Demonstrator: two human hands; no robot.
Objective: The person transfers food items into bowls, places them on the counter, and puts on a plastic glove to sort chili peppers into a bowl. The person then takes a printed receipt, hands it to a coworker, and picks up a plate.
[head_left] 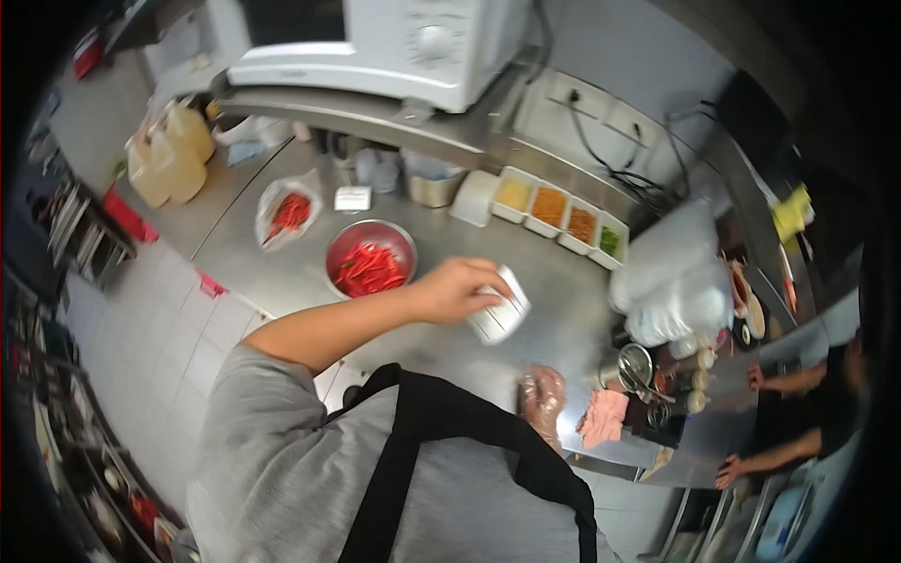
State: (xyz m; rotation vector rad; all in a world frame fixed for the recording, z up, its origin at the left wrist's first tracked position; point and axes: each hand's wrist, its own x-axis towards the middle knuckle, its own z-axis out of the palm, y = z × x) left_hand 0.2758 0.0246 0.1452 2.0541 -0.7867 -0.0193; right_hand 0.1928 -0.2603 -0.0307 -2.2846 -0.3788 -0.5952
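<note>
My left hand, bare, pinches a white card with faint dark lines and holds it over the steel counter; the card is slightly blurred. In a clear plastic glove, my right hand rests at the counter's front edge with its fingers extended and nothing visible in them. Left of the card, a metal bowl holds red chillies. Behind that bowl are an open plastic bag of more red chillies and another small white card with print on it.
White trays of chopped and ground ingredients line the back. Stacked clear plastic containers, a strainer and a pink cloth sit to the right. A microwave stands on the shelf above. Another person's hand is at far right.
</note>
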